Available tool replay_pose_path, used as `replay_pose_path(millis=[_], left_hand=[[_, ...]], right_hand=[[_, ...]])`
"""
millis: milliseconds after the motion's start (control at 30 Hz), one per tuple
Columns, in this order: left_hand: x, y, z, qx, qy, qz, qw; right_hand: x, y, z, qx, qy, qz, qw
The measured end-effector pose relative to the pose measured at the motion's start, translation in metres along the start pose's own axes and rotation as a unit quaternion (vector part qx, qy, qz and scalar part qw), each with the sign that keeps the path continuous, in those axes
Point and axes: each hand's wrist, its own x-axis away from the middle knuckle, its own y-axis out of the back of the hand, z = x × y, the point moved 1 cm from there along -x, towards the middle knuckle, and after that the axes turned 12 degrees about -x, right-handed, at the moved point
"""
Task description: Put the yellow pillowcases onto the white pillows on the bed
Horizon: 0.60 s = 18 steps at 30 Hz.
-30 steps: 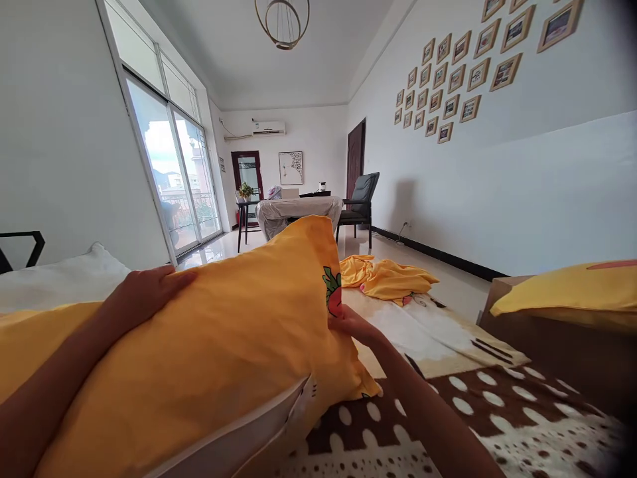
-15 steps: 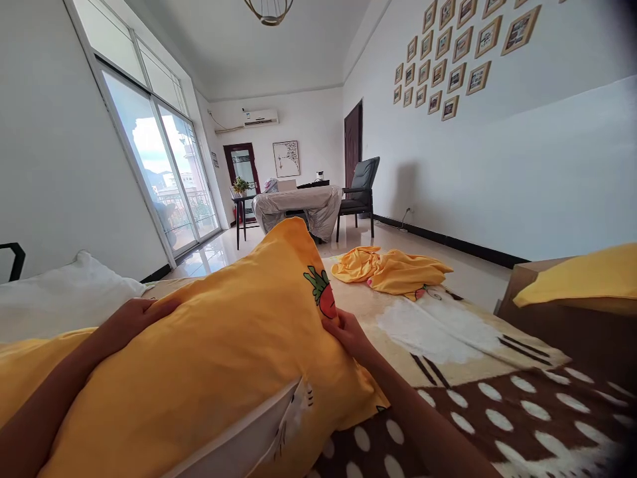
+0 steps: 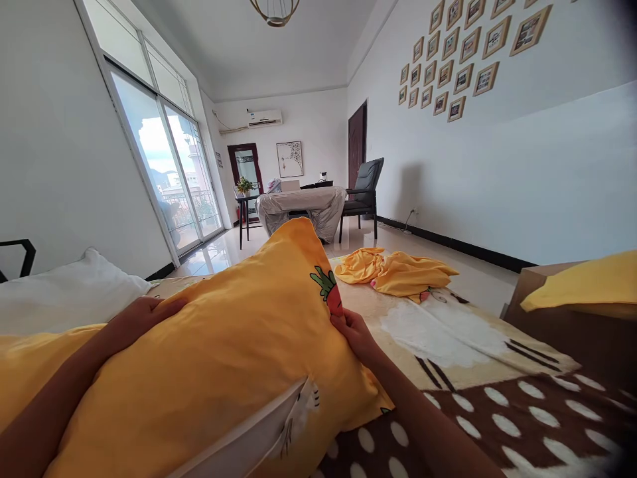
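A plump pillow in a yellow pillowcase [image 3: 213, 345] lies tilted in front of me, a radish print [image 3: 328, 292] near its right edge. Along its lower side the case gapes, and a white pillow insert [image 3: 249, 435] shows through the slit. My left hand [image 3: 142, 317] grips the pillow's left side, with the thumb stretched over the cloth and the other fingers mostly hidden. Closed on the right edge, just below the radish, is my right hand [image 3: 355, 335], pinching the fabric.
Crumpled yellow cloth [image 3: 398, 271] lies ahead on a blanket [image 3: 478, 378] with brown, dotted and cream areas. A white pillow [image 3: 74, 285] rests at left. At right, yellow fabric [image 3: 587, 282] hangs over a cardboard box [image 3: 572, 338]. Farther off stand a covered table [image 3: 298, 202] and a black chair [image 3: 365, 189].
The whole view has shifted slightly, so everything sits a little farther right. Both hands keep nearly the same places on the pillow.
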Motion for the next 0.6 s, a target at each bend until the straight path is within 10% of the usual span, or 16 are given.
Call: replay_pose_path(millis=[600], left_hand=[[0.0031,-0.0008,0.0016,0.007,0.005,-0.017,1.0]], right_hand=[[-0.006,0.0105,0.0051,0.021,0.049,0.039,0.998]])
